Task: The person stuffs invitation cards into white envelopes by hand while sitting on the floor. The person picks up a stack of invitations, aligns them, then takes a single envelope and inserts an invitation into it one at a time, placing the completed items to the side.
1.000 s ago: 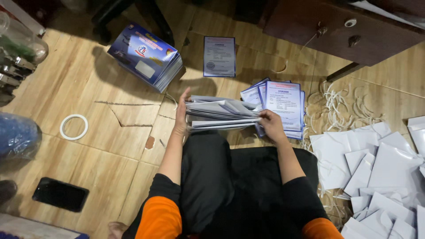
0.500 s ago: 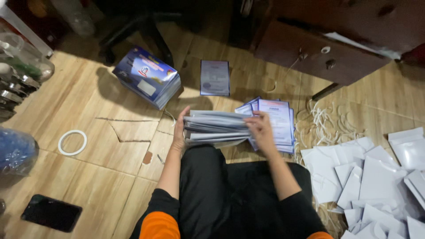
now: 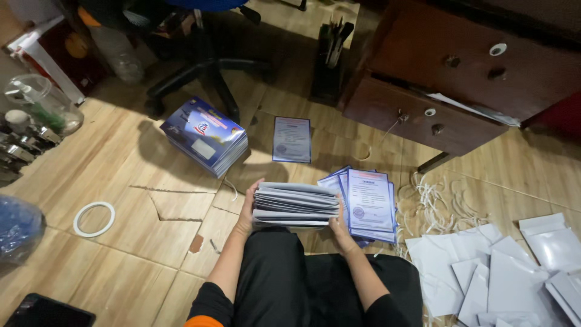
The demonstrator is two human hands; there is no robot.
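A stack of thin paper sheets (image 3: pixel 295 204) is seen at centre frame; glossy printed booklets (image 3: pixel 206 134) lie upper left, on smooth, wood-look floor tiles (image 3: pixel 121 181).

Head camera, steep downward view from just above a seated person

It faces forward and down over the black-clad lap (image 3: pixel 315 284) to the tan wooden plank floor (image 3: pixel 121 175), close enough that both forearms fill the lower middle; the dark brown wooden drawer cabinet (image 3: pixel 448 79) crosses the upper right. One view only, nothing shared
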